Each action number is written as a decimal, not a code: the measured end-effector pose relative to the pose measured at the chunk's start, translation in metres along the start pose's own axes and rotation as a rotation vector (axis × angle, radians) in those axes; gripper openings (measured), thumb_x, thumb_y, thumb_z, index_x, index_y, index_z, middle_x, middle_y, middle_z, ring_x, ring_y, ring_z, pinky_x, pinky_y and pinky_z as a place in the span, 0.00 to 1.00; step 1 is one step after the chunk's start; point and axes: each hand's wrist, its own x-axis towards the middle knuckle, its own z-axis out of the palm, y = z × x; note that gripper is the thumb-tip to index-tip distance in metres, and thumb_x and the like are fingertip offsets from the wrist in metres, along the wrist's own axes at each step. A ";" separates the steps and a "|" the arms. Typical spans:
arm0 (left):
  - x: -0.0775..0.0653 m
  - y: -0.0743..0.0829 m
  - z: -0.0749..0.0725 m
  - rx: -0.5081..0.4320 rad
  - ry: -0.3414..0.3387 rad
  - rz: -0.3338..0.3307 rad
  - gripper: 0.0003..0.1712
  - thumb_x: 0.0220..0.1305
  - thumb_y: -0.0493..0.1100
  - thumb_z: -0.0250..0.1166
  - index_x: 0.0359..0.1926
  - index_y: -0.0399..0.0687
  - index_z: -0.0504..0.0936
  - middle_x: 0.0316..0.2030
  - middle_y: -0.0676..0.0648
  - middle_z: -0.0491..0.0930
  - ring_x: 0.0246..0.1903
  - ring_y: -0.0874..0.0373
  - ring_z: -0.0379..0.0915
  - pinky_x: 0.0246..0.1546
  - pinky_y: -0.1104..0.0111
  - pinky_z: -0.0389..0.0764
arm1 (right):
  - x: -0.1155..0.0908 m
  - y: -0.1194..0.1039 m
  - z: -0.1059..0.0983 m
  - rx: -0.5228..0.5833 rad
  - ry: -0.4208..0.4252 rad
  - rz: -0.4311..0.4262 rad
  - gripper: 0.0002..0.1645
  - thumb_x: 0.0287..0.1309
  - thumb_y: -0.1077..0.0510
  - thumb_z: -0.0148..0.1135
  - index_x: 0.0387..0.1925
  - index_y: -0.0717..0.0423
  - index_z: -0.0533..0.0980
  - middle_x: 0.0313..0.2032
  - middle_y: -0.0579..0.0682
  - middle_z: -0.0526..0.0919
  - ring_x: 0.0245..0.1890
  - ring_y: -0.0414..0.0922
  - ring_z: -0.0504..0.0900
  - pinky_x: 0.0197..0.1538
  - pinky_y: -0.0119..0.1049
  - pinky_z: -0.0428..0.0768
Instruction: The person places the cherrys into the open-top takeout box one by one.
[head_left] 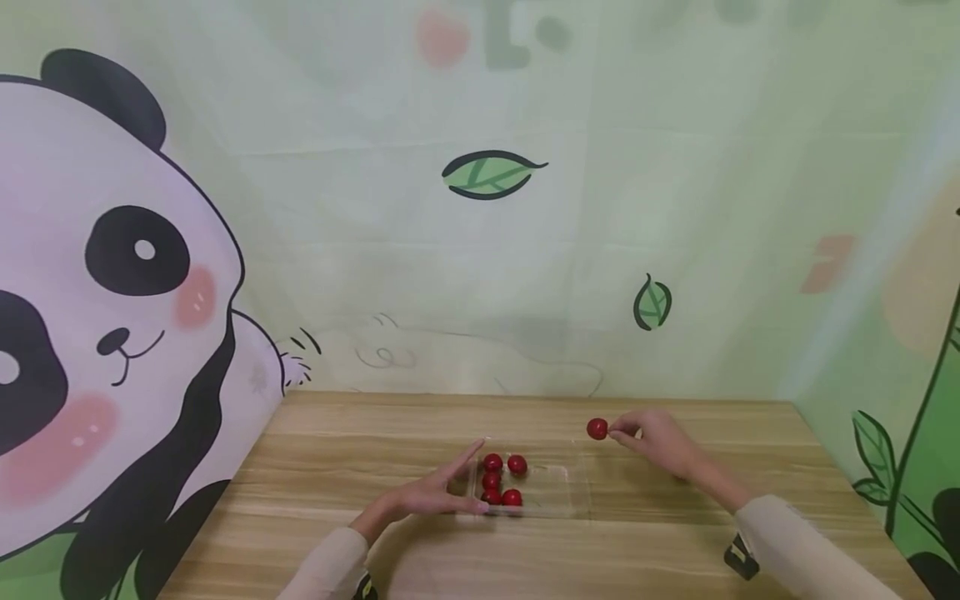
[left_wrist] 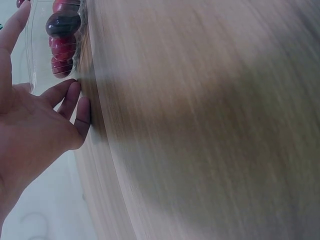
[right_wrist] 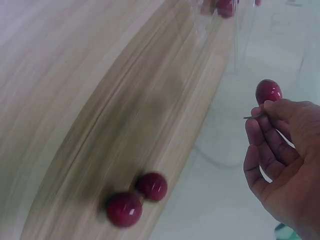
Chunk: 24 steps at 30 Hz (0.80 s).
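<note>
My right hand (head_left: 658, 443) pinches the thin stem (right_wrist: 255, 116) of a red cherry (head_left: 597, 428), holding it up off the table, right of a clear plastic box (head_left: 551, 492). The cherry (right_wrist: 269, 91) sits just past the thumb and fingertip. Several red cherries (head_left: 492, 481) lie in the left part of the box. At the box's left end, my left hand (head_left: 431, 493) rests with thumb and forefinger spread along it. In the left wrist view, the other fingers (left_wrist: 70, 100) of that hand are close to the box wall, slightly bent.
Two loose cherries (right_wrist: 124, 209) lie on the wooden table (head_left: 337, 433) in the right wrist view; the head view does not show them. A printed cloth (head_left: 375, 250) with a panda and leaves hangs behind the table's far edge.
</note>
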 end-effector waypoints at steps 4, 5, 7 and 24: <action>0.000 -0.001 0.000 -0.002 -0.003 -0.009 0.62 0.63 0.65 0.68 0.83 0.64 0.35 0.80 0.32 0.46 0.79 0.31 0.42 0.71 0.26 0.45 | 0.008 -0.014 0.010 0.043 -0.021 -0.026 0.04 0.62 0.63 0.68 0.34 0.58 0.88 0.31 0.48 0.90 0.30 0.30 0.79 0.33 0.27 0.78; 0.000 -0.001 0.000 -0.006 -0.005 -0.014 0.62 0.63 0.65 0.68 0.83 0.64 0.35 0.80 0.32 0.45 0.79 0.32 0.41 0.71 0.26 0.45 | 0.010 -0.017 0.013 0.046 -0.026 -0.027 0.04 0.62 0.63 0.68 0.35 0.58 0.88 0.30 0.47 0.90 0.30 0.30 0.79 0.33 0.26 0.78; 0.000 -0.001 0.000 -0.005 -0.011 -0.019 0.62 0.64 0.65 0.68 0.83 0.66 0.34 0.81 0.33 0.45 0.79 0.32 0.41 0.72 0.27 0.45 | 0.013 -0.023 0.019 0.054 -0.035 -0.043 0.04 0.62 0.63 0.69 0.35 0.59 0.88 0.30 0.46 0.90 0.30 0.29 0.79 0.33 0.26 0.78; 0.000 -0.001 -0.002 -0.019 -0.015 -0.017 0.63 0.63 0.64 0.69 0.83 0.66 0.34 0.81 0.34 0.46 0.79 0.32 0.41 0.72 0.27 0.45 | 0.025 -0.054 0.057 0.153 -0.165 -0.147 0.06 0.66 0.62 0.66 0.38 0.58 0.88 0.33 0.50 0.91 0.31 0.30 0.81 0.35 0.25 0.80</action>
